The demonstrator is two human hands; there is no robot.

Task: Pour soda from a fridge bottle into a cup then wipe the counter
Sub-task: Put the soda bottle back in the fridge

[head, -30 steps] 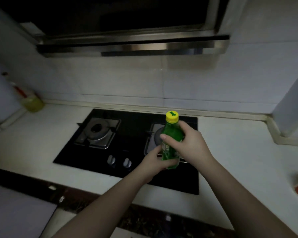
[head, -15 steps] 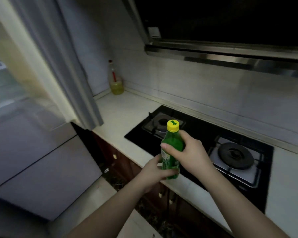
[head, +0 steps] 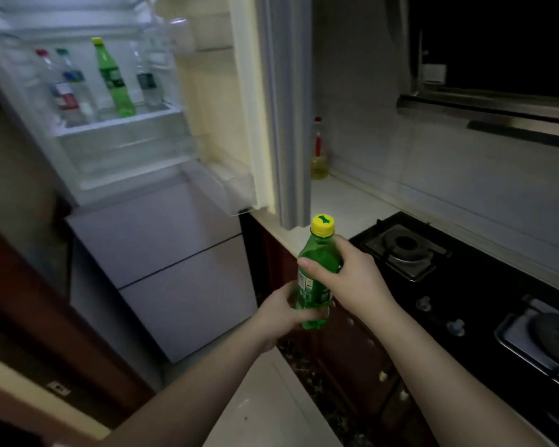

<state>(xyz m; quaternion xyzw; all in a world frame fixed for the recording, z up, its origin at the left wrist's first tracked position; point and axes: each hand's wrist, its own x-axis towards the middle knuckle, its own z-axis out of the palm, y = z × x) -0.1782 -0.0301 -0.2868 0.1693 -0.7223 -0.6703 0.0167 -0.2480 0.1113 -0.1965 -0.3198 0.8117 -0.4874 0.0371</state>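
Observation:
A small green soda bottle (head: 313,275) with a yellow cap stands upright in mid-air in front of me, level with the counter edge. My left hand (head: 283,312) grips its lower part from the left. My right hand (head: 346,277) wraps round its shoulder just below the cap, which is on. The white counter (head: 342,201) runs off to the right behind the bottle. No cup or cloth is in view.
The fridge door (head: 117,124) stands open at the upper left, its shelf holding several bottles, one a taller green one (head: 112,79). A black gas hob (head: 465,279) fills the counter to the right. An oil bottle (head: 318,150) stands in the back corner.
The view has swung left from the hob to the open fridge. Both hands keep the same hold on the bottle.

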